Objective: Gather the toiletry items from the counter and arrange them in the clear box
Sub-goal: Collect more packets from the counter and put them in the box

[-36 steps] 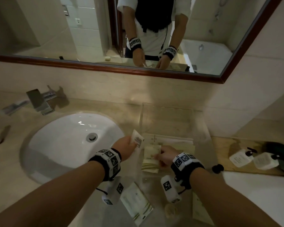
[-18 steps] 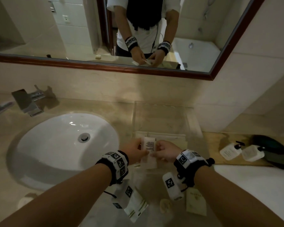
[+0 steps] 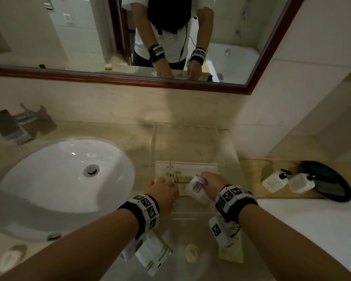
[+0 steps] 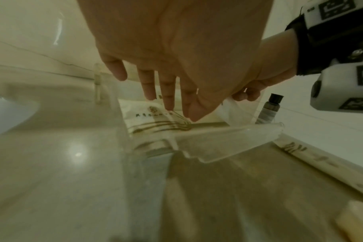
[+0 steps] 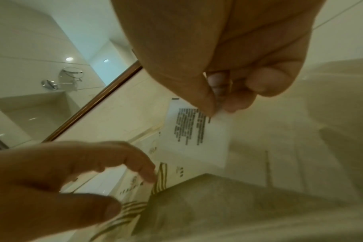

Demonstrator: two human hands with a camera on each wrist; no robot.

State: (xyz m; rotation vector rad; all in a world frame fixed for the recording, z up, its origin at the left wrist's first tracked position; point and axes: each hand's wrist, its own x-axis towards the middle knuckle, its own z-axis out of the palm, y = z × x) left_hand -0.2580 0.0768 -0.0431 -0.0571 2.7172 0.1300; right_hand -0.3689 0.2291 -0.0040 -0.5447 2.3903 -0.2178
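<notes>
Sink [image 3: 65,179]: white bowl set in the counter [image 3: 138,142]; its near-left rim is cut off by the left forearm.
Left hand [image 3: 162,191]: inside the box, fingers [image 4: 168,96] straight and spread, tips resting on the striped packets [image 4: 155,121]; it holds nothing.
Box [image 3: 190,147]: clear, against the back wall right of the sink; its walls are hard to trace against the counter.
Packets in box: cream, with gold stripes, lying flat at the near end; how many are stacked cannot be told.
Sachet [image 3: 197,187]: white with black print too blurred to read; tilted over the box's near right part.
Right hand [image 3: 213,185]: thumb and fingertips pinch the sachet's top edge; most of the fingers are hidden behind the palm in the wrist view.
Loose packets [image 3: 152,254]: on the counter nearer the camera, partly covered by both wrists.
Pump bottles [image 3: 274,181]: two white ones on a wooden tray, far right; labels illegible.
</notes>
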